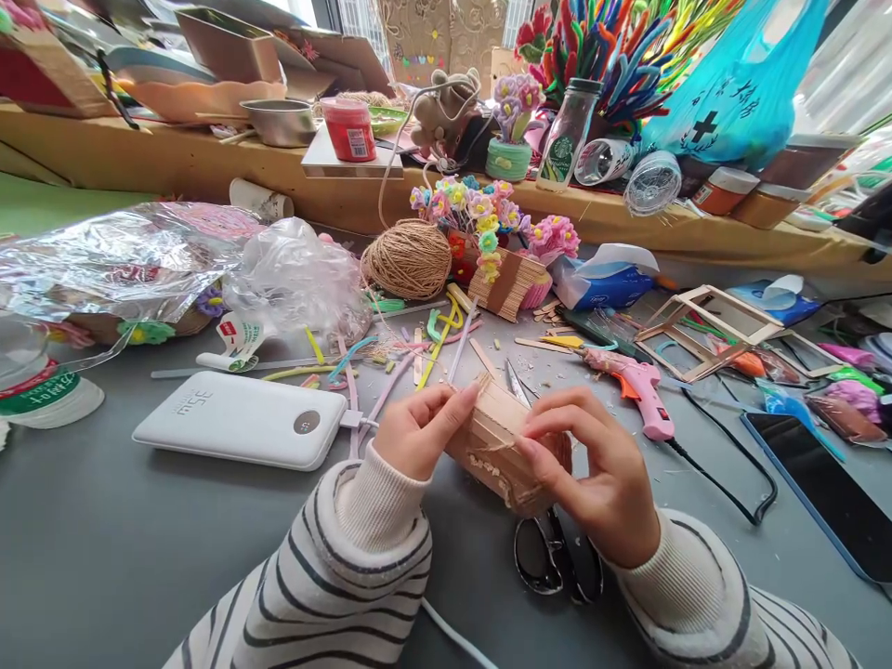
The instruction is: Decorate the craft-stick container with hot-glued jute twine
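Observation:
A small pot made of wooden sticks (498, 446) lies on its side just above the grey table, held between both hands. My left hand (418, 429) pinches its upper left rim, fingers closed. My right hand (596, 469) wraps its right end with curled fingers, and thin jute twine runs across the pot's side. Black-handled scissors (554, 557) lie on the table beneath my right wrist. The twine leads back to a jute ball (408, 258).
A white power bank (241, 420) lies left of my hands, a pink glue gun (637, 383) with a black cord to the right, and a dark tablet (826, 488) at far right. Pipe cleaners, sticks, plastic bags, flower crafts and a wooden frame (703, 327) crowd the back.

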Action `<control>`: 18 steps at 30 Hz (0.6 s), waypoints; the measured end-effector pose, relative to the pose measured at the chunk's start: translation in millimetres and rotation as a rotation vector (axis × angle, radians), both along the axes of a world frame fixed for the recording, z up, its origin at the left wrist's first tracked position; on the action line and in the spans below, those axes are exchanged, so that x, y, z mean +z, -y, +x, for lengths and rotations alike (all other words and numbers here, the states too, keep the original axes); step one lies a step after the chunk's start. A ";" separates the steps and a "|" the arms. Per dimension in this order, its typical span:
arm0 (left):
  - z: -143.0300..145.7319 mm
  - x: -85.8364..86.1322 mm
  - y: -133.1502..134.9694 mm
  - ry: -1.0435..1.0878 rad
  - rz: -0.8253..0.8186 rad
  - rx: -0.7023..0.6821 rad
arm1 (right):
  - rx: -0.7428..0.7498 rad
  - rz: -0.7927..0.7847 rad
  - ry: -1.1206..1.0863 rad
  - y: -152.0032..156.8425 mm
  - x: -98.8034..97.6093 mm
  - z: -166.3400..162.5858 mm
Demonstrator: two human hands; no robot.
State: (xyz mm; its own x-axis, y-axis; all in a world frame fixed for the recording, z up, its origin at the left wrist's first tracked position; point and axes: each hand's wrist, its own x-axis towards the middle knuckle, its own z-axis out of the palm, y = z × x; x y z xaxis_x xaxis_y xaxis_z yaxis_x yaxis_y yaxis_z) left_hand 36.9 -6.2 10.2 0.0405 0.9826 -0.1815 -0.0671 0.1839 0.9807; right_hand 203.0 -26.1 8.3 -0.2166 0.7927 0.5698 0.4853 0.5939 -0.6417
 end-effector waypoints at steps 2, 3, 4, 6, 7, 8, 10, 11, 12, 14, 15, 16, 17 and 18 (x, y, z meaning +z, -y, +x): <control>0.4 0.8 -0.1 0.020 -0.002 0.003 | -0.024 0.027 0.005 0.1 -1.3 -0.3; 0.8 1.0 0.0 0.028 0.002 0.009 | -0.038 0.042 0.007 0.0 -2.0 -0.7; 1.2 1.0 0.2 0.034 0.005 0.016 | -0.050 0.056 0.010 0.1 -2.7 -1.0; 1.9 0.3 0.7 0.046 0.002 0.030 | -0.061 0.073 0.019 0.4 -3.8 -1.7; 2.1 -0.3 1.0 0.052 -0.008 0.035 | -0.061 0.075 0.023 0.7 -4.2 -1.9; 2.3 -0.9 1.2 0.060 -0.023 0.035 | -0.061 0.077 0.024 1.0 -4.5 -2.0; 2.2 -2.0 1.5 0.075 -0.043 0.030 | -0.058 0.072 0.016 1.5 -5.1 -2.1; 2.0 -2.4 1.6 0.082 -0.045 0.028 | -0.058 0.072 0.007 1.6 -5.4 -2.1; 1.8 -2.7 1.7 0.089 -0.045 0.025 | -0.058 0.074 -0.003 1.7 -5.7 -2.2; 1.6 -3.0 1.8 0.094 -0.037 0.022 | -0.058 0.084 -0.021 1.7 -6.2 -2.2; 1.5 -3.1 1.9 0.093 -0.032 0.022 | -0.057 0.092 -0.028 1.7 -6.5 -2.2; 1.6 -3.2 2.1 0.092 -0.026 0.021 | -0.052 0.103 -0.032 1.9 -6.7 -2.2; 1.7 -3.3 2.2 0.090 -0.022 0.021 | -0.046 0.111 -0.032 2.1 -6.9 -2.2; 1.9 -3.4 2.4 0.088 -0.017 0.024 | -0.038 0.122 -0.032 2.3 -7.0 -2.3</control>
State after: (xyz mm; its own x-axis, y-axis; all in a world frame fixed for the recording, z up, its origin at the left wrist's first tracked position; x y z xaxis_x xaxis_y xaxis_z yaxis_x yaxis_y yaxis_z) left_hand 38.8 -8.7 6.7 0.0337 0.9802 -0.1952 -0.1573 0.1981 0.9675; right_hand 200.7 -28.4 1.3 -0.1675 0.7247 0.6684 0.4895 0.6496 -0.5817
